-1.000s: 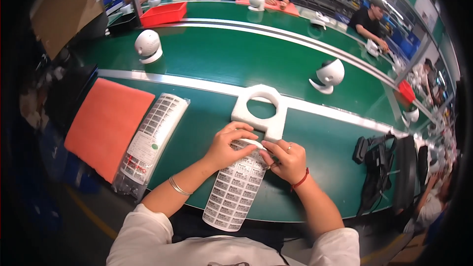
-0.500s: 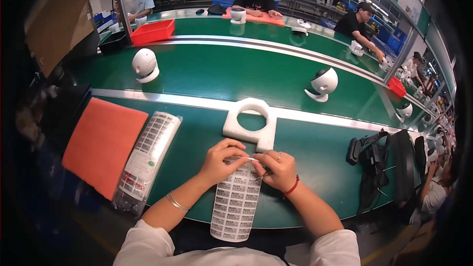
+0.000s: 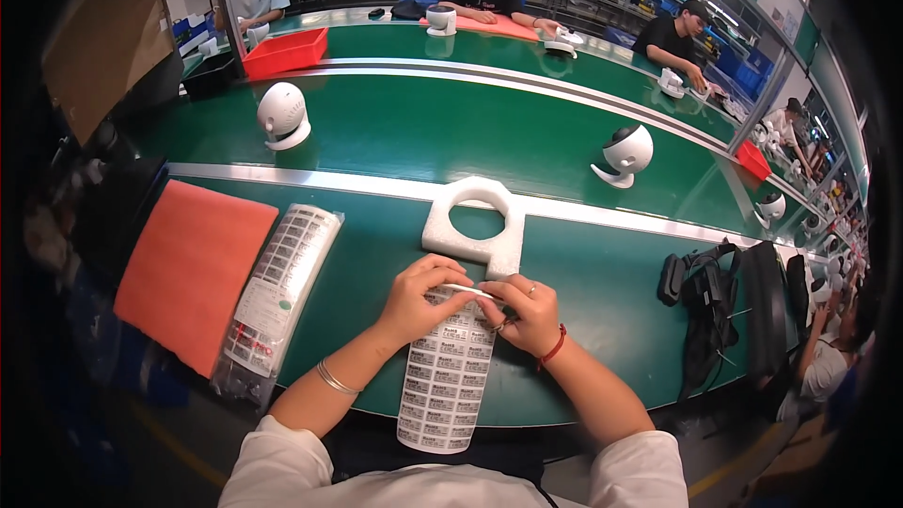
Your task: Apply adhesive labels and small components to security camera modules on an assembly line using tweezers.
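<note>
A white sheet of printed labels (image 3: 450, 372) lies in front of me on the green bench, its near end hanging over the edge. My left hand (image 3: 420, 299) pinches the sheet's far edge between thumb and fingers. From the other side my right hand (image 3: 523, 312) grips the same edge, closed as well. Between the fingertips that edge shows as a thin white folded strip. Just beyond my hands sits a white foam block (image 3: 504, 246) with a round hole; neither hand appears to hold it.
On the left lie an orange mat (image 3: 196, 273) and a plastic-wrapped label pack (image 3: 287, 287). Black straps and gear (image 3: 707, 306) rest at the right. White cameras (image 3: 284, 116) (image 3: 625, 155) stand on the green conveyor (image 3: 451, 127). Co-workers sit across, near a red tray (image 3: 287, 52).
More of the sheet's folded far edge shows between my fingertips. The white cameras on the conveyor have shifted slightly right. Across from me, a co-worker's hand has reached a white device.
</note>
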A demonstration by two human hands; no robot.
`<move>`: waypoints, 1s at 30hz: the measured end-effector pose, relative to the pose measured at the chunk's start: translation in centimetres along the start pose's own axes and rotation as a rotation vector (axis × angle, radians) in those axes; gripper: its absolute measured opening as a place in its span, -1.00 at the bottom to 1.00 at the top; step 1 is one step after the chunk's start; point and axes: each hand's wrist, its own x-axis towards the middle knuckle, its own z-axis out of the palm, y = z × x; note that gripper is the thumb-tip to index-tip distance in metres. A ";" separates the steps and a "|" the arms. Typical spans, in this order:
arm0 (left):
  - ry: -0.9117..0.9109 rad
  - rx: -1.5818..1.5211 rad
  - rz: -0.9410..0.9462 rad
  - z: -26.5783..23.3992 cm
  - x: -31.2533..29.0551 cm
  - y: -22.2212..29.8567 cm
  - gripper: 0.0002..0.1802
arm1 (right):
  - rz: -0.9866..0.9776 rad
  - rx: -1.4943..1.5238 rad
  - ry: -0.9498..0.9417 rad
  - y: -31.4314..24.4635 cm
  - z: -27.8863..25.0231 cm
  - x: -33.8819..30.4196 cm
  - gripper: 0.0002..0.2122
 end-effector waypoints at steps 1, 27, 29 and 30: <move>0.005 -0.001 -0.006 0.0 0.0 0.0 -0.81 | -0.001 0.004 -0.007 0.0 0.0 0.0 -0.89; -0.144 -0.557 -0.480 -0.1 0.5 -0.5 -0.70 | 0.193 0.106 0.007 0.3 -0.3 -0.7 -0.97; -0.178 -0.604 -0.503 -0.1 0.3 -0.7 -0.70 | 0.146 0.081 -0.032 0.3 -0.1 -0.4 -0.94; -0.178 -0.581 -0.514 -0.3 0.2 -1.0 -0.72 | 0.161 0.123 -0.058 0.0 -0.1 -0.1 -0.95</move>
